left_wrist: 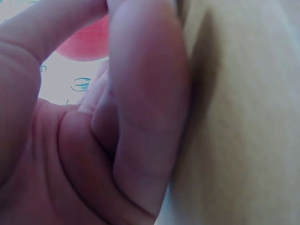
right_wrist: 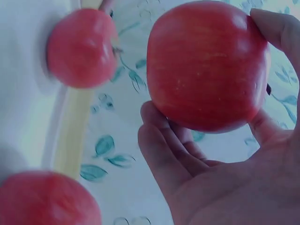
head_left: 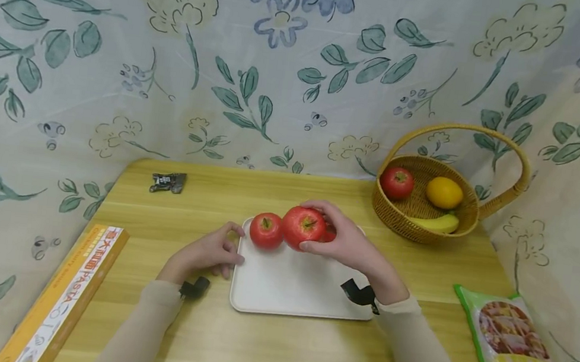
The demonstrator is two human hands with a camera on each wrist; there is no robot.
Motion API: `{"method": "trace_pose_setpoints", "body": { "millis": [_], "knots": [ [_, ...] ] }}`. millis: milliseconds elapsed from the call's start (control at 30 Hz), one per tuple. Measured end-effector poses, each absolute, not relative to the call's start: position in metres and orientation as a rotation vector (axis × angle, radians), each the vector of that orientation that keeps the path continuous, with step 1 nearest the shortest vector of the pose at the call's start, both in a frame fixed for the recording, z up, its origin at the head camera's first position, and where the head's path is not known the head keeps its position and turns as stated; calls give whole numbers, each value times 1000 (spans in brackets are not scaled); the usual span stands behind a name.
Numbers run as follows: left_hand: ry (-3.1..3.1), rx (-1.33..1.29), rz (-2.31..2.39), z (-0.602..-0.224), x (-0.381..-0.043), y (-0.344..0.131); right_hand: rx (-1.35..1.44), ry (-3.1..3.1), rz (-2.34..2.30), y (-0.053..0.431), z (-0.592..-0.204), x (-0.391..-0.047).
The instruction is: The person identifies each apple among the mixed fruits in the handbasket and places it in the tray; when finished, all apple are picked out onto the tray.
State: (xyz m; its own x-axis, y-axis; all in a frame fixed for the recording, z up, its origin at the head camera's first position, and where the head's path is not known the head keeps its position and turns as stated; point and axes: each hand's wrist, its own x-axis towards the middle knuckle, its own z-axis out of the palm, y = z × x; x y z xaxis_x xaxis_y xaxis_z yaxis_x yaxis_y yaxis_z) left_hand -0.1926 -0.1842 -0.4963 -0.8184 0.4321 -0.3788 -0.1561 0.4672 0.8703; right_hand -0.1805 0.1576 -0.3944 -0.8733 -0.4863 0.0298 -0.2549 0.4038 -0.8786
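Observation:
In the head view, my right hand (head_left: 344, 241) grips a red apple (head_left: 303, 228) from its right side, raised over a white rectangular tray (head_left: 283, 288). The right wrist view shows this apple (right_wrist: 208, 65) between thumb and fingers. A second red apple (head_left: 266, 230) sits on the tray's back left. Behind my right hand lies a third apple (head_left: 331, 233), mostly hidden; it shows at lower left in the right wrist view. My left hand (head_left: 214, 251) rests at the tray's left edge, fingers loosely bent and fingertips right at the rim.
A wicker basket (head_left: 398, 220) with an apple, a yellow lemon-like fruit and a banana stands back right. At the left lies a pasta box (head_left: 67, 293), at the right a green food bag (head_left: 517, 356). A small black packet (head_left: 167, 182) lies back left. A patterned curtain borders the table.

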Motion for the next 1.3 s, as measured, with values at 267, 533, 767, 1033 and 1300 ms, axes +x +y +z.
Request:
{"method": "trace_pose_setpoints", "body": {
  "millis": [267, 533, 767, 1033, 1300],
  "knots": [
    [2170, 243, 1332, -495, -194, -184, -752, 2225, -1279, 129, -420, -170],
    [2161, 242, 1333, -495, -194, -184, -831, 2142, -1136, 115, -444, -167],
    [2155, 253, 1344, -495, -193, -184, -830, 2127, -1084, 110, -450, -165],
    [2162, 259, 1338, -494, -193, -184, -825, 2126, -1028, 110, -450, -163],
    [2178, 255, 1321, -494, -193, -184, -840, 2127, -1000, 117, -448, -166]
  ]
}}
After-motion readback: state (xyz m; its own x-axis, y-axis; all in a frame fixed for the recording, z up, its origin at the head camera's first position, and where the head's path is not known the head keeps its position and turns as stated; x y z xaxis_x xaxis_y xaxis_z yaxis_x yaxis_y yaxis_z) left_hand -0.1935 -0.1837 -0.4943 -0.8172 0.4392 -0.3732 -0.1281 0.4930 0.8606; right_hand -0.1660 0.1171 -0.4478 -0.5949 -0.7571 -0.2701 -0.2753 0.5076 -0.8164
